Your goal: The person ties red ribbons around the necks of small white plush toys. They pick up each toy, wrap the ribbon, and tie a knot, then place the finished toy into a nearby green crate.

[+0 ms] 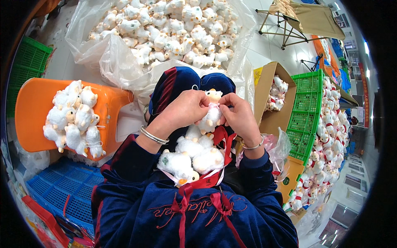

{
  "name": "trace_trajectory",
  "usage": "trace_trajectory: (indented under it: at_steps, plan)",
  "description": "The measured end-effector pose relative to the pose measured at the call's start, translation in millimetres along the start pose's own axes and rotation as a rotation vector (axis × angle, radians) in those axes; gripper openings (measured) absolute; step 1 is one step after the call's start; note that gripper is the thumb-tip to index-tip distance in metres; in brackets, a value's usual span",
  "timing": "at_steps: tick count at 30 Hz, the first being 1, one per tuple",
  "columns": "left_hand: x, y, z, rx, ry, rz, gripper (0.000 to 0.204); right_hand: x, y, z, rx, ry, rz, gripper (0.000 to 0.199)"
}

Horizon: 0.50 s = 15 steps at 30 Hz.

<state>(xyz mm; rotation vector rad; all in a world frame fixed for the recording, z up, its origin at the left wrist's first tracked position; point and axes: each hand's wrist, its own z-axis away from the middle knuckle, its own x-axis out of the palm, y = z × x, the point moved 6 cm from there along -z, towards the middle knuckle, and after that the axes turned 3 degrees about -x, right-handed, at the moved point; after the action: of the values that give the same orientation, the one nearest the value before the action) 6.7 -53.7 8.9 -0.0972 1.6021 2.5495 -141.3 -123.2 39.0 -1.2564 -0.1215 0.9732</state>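
Observation:
A small white plush sheep (211, 117) with a beige face and feet stands upright over my lap. Around its neck runs a thin pink ribbon (214, 106). My left hand (187, 108) is closed in a pinch at one side of the neck, and my right hand (240, 112) pinches at the other. The ribbon's ends are hidden in my fingers. Just below, several more plush sheep (175, 163) lie on my lap. Beside them are loose red ribbons (227, 149) and a red piece of cloth or card (205, 181).
Ahead lies a big clear plastic bag (109, 56) full of plush sheep. Left are an orange stool (31, 111) bearing several sheep and a blue crate (66, 186). To the right stand a cardboard box (264, 89), a green crate (304, 120) and a heap of red-ribboned sheep (326, 144).

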Motion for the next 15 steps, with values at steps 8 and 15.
trace_trajectory:
  at_steps: [8,15]
  plan:
    - [0,-2,-2,0.114,0.122,-0.030,0.023,2,9,-2,-0.043,0.015,0.006,0.013]
    - [5,-13,-5,0.167,0.277,0.026,0.025,0,13,-1,-0.060,0.023,-0.009,0.015]
